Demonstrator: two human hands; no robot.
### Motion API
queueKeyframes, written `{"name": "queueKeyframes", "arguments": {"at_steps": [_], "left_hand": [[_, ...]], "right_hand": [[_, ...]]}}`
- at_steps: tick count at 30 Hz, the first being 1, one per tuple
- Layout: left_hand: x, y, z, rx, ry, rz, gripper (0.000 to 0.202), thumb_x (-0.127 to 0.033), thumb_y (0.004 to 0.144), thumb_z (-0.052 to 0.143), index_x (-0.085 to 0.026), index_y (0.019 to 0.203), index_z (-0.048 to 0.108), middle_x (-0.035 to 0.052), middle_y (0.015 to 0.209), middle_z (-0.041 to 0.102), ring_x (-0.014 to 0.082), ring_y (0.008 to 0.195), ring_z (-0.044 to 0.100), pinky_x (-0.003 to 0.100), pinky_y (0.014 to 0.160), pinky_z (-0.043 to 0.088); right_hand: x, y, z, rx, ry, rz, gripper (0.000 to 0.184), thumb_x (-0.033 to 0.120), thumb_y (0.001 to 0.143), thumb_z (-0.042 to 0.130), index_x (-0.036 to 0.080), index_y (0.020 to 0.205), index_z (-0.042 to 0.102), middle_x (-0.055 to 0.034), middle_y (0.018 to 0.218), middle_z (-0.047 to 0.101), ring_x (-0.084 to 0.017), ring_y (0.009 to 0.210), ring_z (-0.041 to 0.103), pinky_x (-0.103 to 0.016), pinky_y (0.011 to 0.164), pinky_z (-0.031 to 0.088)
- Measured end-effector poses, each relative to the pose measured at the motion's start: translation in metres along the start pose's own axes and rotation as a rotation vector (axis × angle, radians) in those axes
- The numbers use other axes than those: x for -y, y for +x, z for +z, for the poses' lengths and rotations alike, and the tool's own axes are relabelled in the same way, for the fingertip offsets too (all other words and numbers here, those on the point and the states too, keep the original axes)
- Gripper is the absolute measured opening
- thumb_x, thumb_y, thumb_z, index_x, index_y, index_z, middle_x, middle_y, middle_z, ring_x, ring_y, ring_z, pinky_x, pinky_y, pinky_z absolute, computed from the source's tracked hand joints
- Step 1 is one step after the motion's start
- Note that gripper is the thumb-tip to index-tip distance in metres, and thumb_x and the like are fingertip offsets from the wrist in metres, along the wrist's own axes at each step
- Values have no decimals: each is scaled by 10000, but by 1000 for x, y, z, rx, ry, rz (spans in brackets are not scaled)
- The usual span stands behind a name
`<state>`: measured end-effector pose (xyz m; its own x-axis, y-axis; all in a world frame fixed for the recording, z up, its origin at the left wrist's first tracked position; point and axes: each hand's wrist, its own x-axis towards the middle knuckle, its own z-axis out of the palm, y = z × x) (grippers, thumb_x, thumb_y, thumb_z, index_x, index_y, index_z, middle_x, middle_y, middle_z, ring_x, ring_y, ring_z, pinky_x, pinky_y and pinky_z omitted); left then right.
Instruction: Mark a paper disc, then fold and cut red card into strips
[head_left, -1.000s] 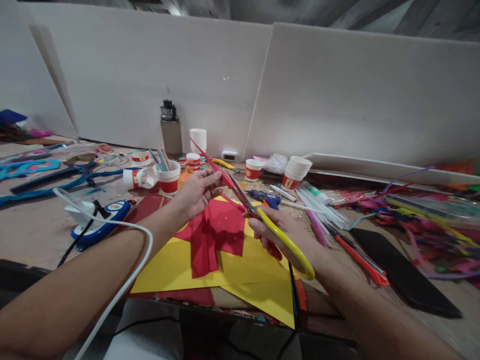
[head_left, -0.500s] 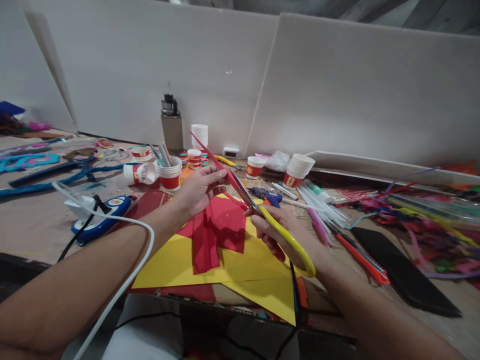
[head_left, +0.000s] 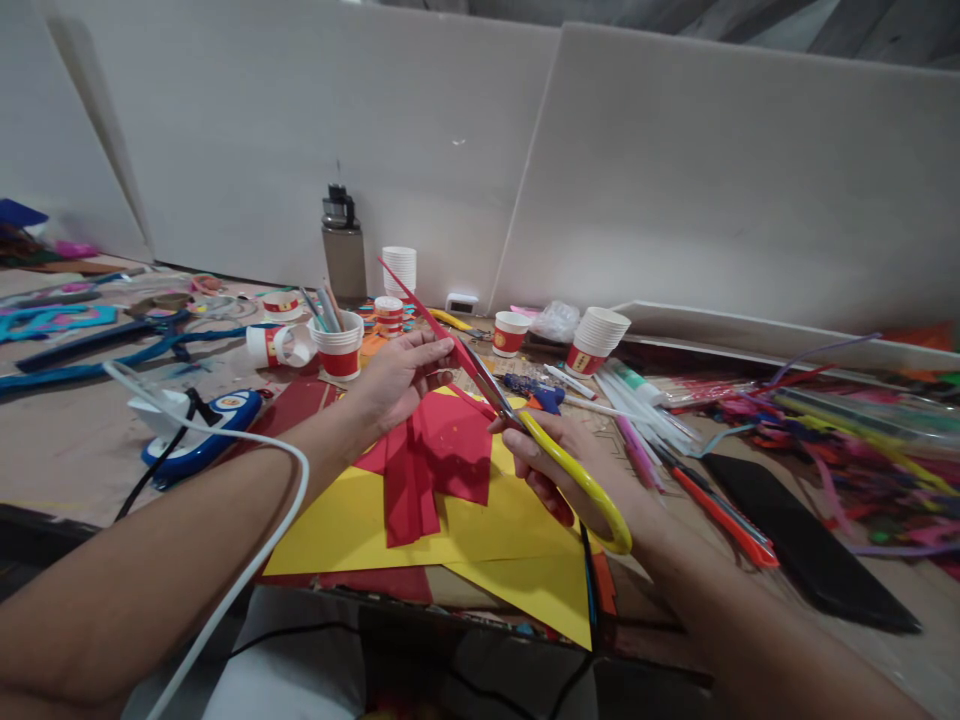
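Between the thumb and fingers of my left hand (head_left: 409,375) is pinched a narrow piece of red paper (head_left: 416,303), slanting up to the left. My right hand (head_left: 551,455) is wrapped round the yellow handles of a pair of scissors (head_left: 581,475). The metal blades reach up-left along the red paper, close to my left fingertips; whether they are closed on it I cannot tell. Below both hands, cut red paper pieces (head_left: 459,455) and red strips (head_left: 409,490) lie on yellow paper sheets (head_left: 337,530) near the table edge.
Paper cups (head_left: 339,350), one stack holding pencils, stand behind my left hand, with a bottle (head_left: 345,260) farther back. On the right lie a red utility knife (head_left: 727,520), a black flat object (head_left: 810,550) and glue sticks. A white cable (head_left: 300,490) crosses my left forearm.
Almost nothing differs. Both hands, the scissors and the red paper hold nearly the same position, with only a very slight shift of the whole view.
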<state>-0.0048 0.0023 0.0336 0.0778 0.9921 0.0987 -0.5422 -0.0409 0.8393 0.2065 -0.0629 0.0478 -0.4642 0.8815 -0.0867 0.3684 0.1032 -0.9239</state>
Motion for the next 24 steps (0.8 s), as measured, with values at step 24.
{"name": "queueKeyframes", "arguments": {"at_steps": [24], "left_hand": [[2,1,-1,-15,-2,-9,73,-144,736,692,-118,777,637,22,714,667,92,634,616,221,617,482]], "right_hand": [[-1,0,1,-8,-7,24,368,550,819,578,194,803,487,66,584,420,-45,400,371,-172,352,289]]}}
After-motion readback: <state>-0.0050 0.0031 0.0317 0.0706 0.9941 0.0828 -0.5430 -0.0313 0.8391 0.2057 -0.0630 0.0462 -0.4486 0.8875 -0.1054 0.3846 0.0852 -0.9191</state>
